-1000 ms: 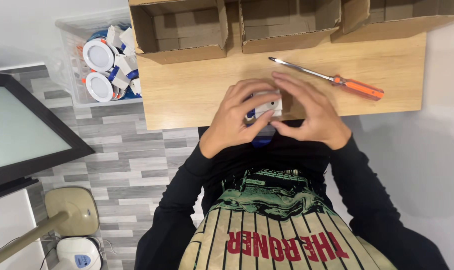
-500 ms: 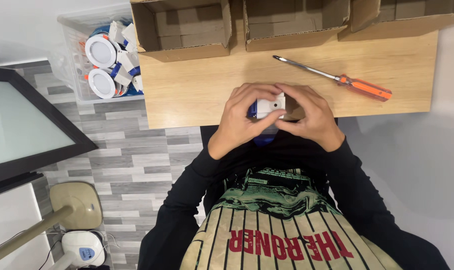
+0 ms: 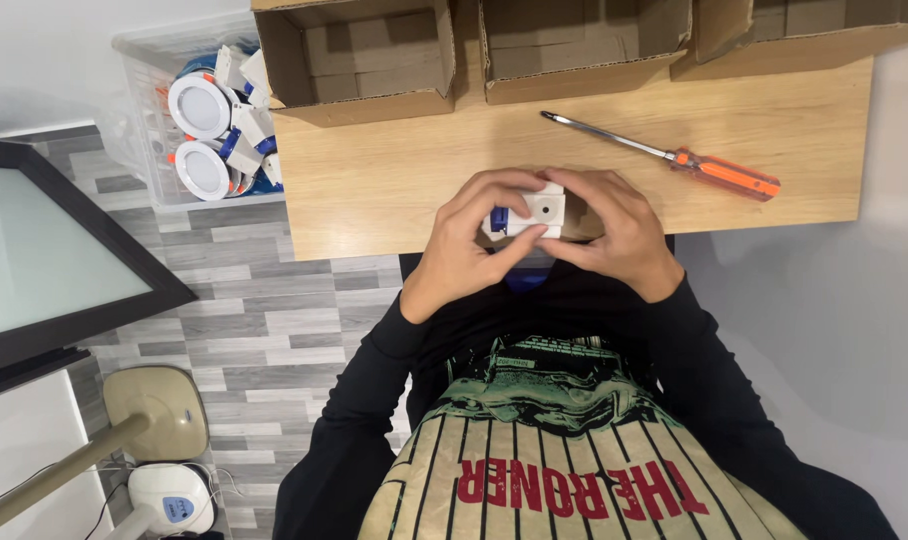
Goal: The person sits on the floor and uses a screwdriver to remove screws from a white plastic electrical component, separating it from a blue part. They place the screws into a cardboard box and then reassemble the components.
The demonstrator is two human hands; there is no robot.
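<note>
A small white box-shaped plastic part (image 3: 534, 210) with a blue piece at its left end is held between both hands at the near edge of the wooden table (image 3: 374, 180). My left hand (image 3: 469, 245) grips it from the left with thumb and fingers. My right hand (image 3: 614, 235) wraps it from the right. A blue object shows just below the hands, mostly hidden. An orange-handled screwdriver (image 3: 674, 158) lies on the table to the right, apart from both hands.
Three open cardboard boxes (image 3: 359, 60) line the table's far edge. A clear plastic bin (image 3: 149, 120) of round white lamp fittings stands on the floor left of the table. A dark framed panel (image 3: 54, 260) and a fan base (image 3: 159, 410) sit at lower left.
The hands have stayed together on the white part and shifted it slightly; the view has drifted a little. The screwdriver has not moved.
</note>
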